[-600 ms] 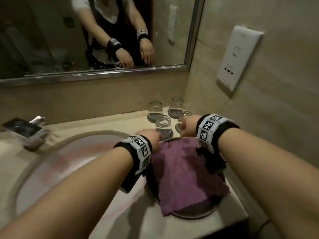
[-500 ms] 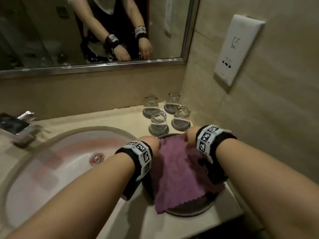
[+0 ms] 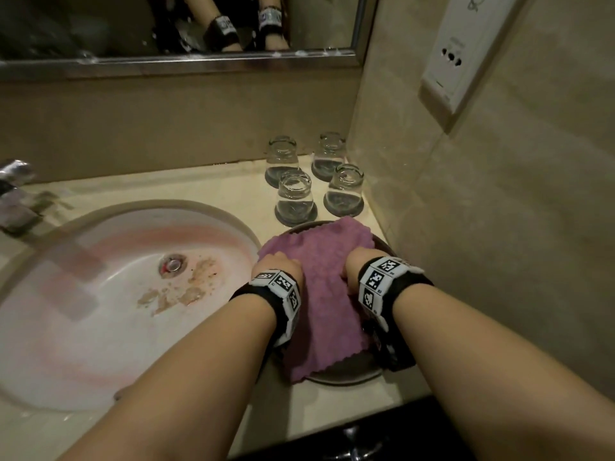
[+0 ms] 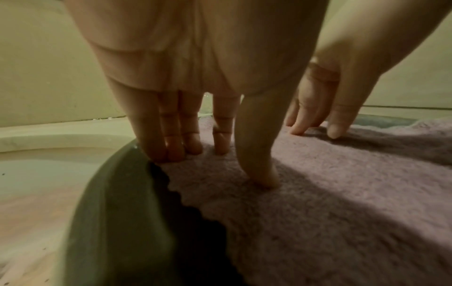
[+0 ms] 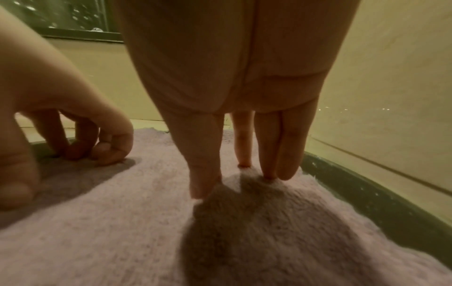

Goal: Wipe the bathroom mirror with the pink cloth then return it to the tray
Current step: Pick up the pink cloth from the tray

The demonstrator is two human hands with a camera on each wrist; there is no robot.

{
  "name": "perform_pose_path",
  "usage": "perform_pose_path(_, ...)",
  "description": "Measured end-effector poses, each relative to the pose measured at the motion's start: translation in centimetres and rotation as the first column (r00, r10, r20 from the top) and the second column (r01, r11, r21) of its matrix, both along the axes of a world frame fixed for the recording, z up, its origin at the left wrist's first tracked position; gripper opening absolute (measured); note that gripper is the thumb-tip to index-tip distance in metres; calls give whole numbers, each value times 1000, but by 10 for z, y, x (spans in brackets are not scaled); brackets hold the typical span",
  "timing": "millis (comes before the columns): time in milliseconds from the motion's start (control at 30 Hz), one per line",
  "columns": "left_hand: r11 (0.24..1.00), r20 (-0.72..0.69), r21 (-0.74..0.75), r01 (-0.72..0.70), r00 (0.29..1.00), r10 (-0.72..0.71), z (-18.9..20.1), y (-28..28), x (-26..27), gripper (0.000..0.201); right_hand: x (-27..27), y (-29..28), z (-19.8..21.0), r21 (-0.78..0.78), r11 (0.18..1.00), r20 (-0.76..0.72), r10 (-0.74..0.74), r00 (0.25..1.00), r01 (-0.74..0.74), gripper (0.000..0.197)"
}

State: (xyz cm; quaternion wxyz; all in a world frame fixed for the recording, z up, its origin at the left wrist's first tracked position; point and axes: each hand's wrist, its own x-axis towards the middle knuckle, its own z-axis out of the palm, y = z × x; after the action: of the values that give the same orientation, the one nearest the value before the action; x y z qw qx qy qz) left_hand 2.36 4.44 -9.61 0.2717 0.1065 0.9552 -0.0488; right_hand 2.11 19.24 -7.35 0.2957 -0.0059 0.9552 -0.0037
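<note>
Since it lies slack over the round dark tray (image 3: 346,377), the pink cloth (image 3: 319,287) looks to me like a light, soft, fleecy thing that will fold and bunch wherever it is gripped; nothing about it seems slippery or breakable. Its scalloped near corner hangs over the tray's front rim, and its far edge reaches close to the four upturned glasses (image 3: 294,197). I would take it at a fold gathered from the middle or along the left edge, where the fabric stands free of the tray wall.

Both hands are down on it. The left hand (image 3: 278,266) sits at the cloth's left edge, fingers (image 4: 171,147) fairly straight and close together, their tips and the thumb pressing into the pile right beside the tray's rim. The right hand (image 3: 357,262) is on the right half, fingers (image 5: 269,154) pointing down with the tips touching the fabric and the thumb set a little nearer the wrist; no fold looks pinched between them, so I judge both hands spread and resting rather than gripping.

The tray stands on the table (image 3: 199,184) just right of the stained basin (image 3: 116,294), tight against the tiled side wall, and the mirror (image 3: 166,24) hangs above the back wall.
</note>
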Motion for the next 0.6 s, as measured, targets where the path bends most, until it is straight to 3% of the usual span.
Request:
perform_pose_path(167,998,-13,6,-69,998,69,-4,6,10,41,-2,2,-4,-48,995,-38,-90,995,88,35)
perform_pose_path(267,987,-9,45,-152,988,153,-3,7,18,40,1,0,-8,-22,998,-38,-65,997,64,36)
perform_pose_path(600,971,-5,147,-189,981,192,-7,-1,36,33,27,7,-25,10,997,-123,-75,990,77,37)
